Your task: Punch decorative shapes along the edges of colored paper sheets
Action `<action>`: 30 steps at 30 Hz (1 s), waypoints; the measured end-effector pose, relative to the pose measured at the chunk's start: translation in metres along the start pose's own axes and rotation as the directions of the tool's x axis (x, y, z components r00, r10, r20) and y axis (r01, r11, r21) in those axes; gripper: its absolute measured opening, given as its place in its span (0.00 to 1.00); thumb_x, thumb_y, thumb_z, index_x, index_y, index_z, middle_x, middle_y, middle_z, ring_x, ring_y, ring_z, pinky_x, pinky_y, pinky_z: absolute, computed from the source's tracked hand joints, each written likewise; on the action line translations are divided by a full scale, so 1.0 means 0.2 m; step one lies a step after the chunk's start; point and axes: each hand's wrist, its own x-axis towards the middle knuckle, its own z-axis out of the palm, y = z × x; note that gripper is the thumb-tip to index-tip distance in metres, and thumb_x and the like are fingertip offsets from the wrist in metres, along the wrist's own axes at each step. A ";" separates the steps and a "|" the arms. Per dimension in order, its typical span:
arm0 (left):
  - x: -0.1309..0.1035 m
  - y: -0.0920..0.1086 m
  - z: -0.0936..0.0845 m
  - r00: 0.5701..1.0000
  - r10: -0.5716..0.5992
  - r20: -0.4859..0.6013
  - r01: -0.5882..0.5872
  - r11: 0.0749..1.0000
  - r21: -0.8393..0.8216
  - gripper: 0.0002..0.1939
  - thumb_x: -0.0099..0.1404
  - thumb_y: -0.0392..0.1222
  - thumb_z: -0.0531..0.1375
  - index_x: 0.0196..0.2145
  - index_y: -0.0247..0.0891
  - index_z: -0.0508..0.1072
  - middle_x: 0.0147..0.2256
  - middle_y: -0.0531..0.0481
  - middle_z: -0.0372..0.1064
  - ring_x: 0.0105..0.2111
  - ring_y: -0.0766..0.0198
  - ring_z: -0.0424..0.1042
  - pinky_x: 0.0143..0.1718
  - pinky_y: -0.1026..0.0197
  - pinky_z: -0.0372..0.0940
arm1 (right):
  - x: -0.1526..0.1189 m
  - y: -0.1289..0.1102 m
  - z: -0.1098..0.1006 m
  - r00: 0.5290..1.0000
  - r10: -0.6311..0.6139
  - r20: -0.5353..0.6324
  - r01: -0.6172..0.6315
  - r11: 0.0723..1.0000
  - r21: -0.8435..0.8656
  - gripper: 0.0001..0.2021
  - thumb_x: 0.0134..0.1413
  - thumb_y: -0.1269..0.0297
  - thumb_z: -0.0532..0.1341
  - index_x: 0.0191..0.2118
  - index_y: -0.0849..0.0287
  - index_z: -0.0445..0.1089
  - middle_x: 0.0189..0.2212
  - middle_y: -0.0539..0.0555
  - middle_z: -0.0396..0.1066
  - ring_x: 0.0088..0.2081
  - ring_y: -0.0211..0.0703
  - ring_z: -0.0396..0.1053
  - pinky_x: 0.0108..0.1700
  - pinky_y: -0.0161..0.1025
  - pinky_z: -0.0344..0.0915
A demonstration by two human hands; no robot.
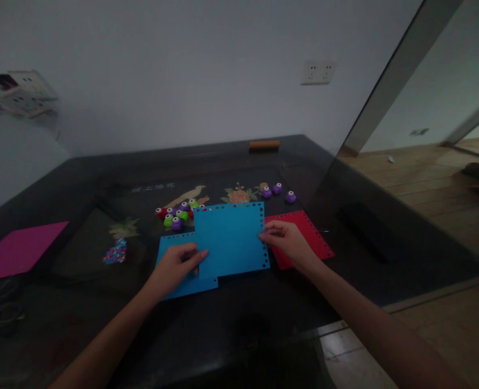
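Against a plain pale wall (183,81) stands one dark, glossy table (304,308). Two blue sheets lie near its front: the upper blue sheet (231,237), hole-punched along its edges, overlaps the lower blue sheet (191,286), hiding much of it. Left hand (177,267) and right hand (286,237) each pinch one side of the upper blue sheet. One red sheet (310,232) sits partly behind the right hand. Three purple eyeball toys (278,188) stand beyond; another multicoloured cluster (177,222) is partly covered, its count uncertain. One magenta sheet (24,248) is cut off at left.
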 end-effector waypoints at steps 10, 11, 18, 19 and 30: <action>0.03 0.15 0.02 0.993 0.119 -0.026 -0.121 0.987 -0.109 0.16 0.61 0.51 0.55 0.23 0.38 0.68 0.19 0.55 0.65 0.23 0.65 0.66 0.29 0.63 0.61 | 0.00 -0.04 -0.07 0.996 -0.055 -0.071 0.057 0.998 0.021 0.15 0.33 0.56 0.71 0.25 0.59 0.69 0.20 0.46 0.69 0.23 0.36 0.65 0.30 0.37 0.63; 0.04 0.17 0.03 0.991 0.132 -0.023 -0.134 0.985 -0.110 0.16 0.62 0.50 0.55 0.23 0.37 0.68 0.19 0.56 0.65 0.23 0.65 0.66 0.29 0.63 0.61 | -0.01 -0.05 -0.10 0.996 -0.044 -0.081 0.047 0.998 0.039 0.16 0.33 0.56 0.71 0.26 0.60 0.69 0.20 0.47 0.69 0.23 0.36 0.65 0.30 0.37 0.63; 0.19 0.29 0.21 0.966 0.255 0.054 -0.241 0.953 -0.186 0.15 0.64 0.49 0.53 0.24 0.37 0.66 0.19 0.56 0.65 0.21 0.67 0.66 0.27 0.64 0.62 | -0.04 -0.11 -0.31 0.981 0.005 -0.193 0.020 0.991 0.129 0.18 0.27 0.59 0.74 0.27 0.60 0.71 0.24 0.49 0.73 0.23 0.36 0.68 0.31 0.38 0.66; 0.22 0.31 0.25 0.961 0.269 0.063 -0.253 0.950 -0.182 0.16 0.64 0.49 0.53 0.24 0.37 0.66 0.19 0.55 0.65 0.21 0.67 0.66 0.27 0.64 0.61 | -0.04 -0.12 -0.35 0.977 0.020 -0.210 0.008 0.991 0.132 0.18 0.26 0.60 0.74 0.28 0.60 0.71 0.24 0.50 0.74 0.23 0.37 0.68 0.31 0.39 0.66; 0.17 0.24 0.62 0.808 0.575 0.128 -0.573 0.718 0.395 0.07 0.67 0.39 0.51 0.36 0.38 0.68 0.37 0.46 0.71 0.38 0.59 0.69 0.40 0.58 0.64 | -0.08 0.03 -0.74 0.927 0.089 -0.365 -0.100 0.995 -0.011 0.16 0.30 0.60 0.73 0.30 0.58 0.72 0.23 0.51 0.72 0.21 0.39 0.67 0.25 0.38 0.65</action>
